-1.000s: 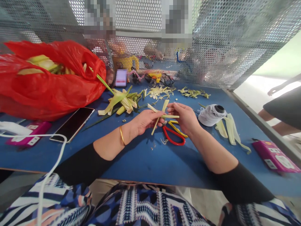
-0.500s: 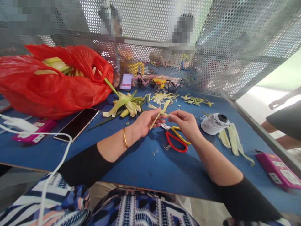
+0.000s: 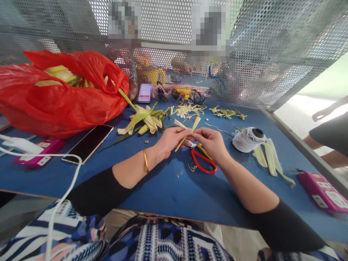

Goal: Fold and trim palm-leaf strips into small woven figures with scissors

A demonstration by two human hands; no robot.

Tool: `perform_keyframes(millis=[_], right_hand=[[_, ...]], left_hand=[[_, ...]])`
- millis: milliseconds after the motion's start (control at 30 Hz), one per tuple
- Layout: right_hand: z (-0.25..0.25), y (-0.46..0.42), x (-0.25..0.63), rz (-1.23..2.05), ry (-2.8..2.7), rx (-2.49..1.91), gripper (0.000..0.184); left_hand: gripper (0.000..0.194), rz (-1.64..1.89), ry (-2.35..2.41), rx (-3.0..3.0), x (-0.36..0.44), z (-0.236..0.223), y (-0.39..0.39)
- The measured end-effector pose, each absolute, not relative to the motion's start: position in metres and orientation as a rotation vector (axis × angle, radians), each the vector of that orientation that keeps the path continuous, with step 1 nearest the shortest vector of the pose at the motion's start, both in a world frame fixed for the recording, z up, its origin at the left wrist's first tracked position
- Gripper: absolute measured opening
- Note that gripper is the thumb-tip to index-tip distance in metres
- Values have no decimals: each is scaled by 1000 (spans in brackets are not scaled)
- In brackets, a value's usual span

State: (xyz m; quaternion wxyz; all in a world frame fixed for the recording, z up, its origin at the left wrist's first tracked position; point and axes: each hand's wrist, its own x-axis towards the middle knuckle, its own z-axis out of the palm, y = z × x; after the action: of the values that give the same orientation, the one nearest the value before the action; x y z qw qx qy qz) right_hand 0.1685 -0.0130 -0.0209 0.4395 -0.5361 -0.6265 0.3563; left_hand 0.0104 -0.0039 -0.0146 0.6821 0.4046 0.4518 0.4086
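The left hand (image 3: pixel 172 140) was pinched nearly closed, thumb against fingers, on the crossed strips (image 3: pixel 196 124); the right hand (image 3: pixel 211 142) met it from the other side, its thumb and forefinger drawn together at the crossing, though I could not tell whether they gripped the strips or something finer; the strips were above the bench (image 3: pixel 163 192), between the hands, their ends fanning out.

Just below lay the scissors (image 3: pixel 198 165), partly hidden by the right hand; a few scraps (image 3: pixel 192 167) were just beside them; a thread (image 3: pixel 217 128) trailed near the right hand, toward the spool (image 3: pixel 246 140); pale husks (image 3: pixel 270 157) lay just right of that, and a socket box (image 3: pixel 323 192) sat near the bench's right side.

Beyond the hands were a pale heap (image 3: pixel 187 110) and, beside it, a greener heap (image 3: pixel 228 113); leftward lay a leafy bundle (image 3: pixel 144 119), a dark phone (image 3: pixel 88 144) and the bulging red bag (image 3: pixel 67 107).
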Motion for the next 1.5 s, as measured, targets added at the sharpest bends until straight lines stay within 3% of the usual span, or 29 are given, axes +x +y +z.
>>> perform_keyframes(millis=[167, 333, 867, 1200, 1500], right_hand=[[-20, -9, 174, 854, -1519, -1312, 26], [-17, -7, 176, 888, -1483, -1303, 29], [-21, -8, 175, 945, -1559, -1327, 23], [-18, -11, 172, 1011, -1560, -1336, 38], [-21, -8, 176, 961, -1555, -1321, 31]], left_hand=[[25, 1000, 1047, 887, 8, -12, -1], [7, 1150, 1015, 761, 6, -13, 4], [8, 1087, 908, 827, 6, -19, 4], [12, 1113, 970, 757, 10, -20, 3], [21, 1078, 955, 693, 7, -13, 2]])
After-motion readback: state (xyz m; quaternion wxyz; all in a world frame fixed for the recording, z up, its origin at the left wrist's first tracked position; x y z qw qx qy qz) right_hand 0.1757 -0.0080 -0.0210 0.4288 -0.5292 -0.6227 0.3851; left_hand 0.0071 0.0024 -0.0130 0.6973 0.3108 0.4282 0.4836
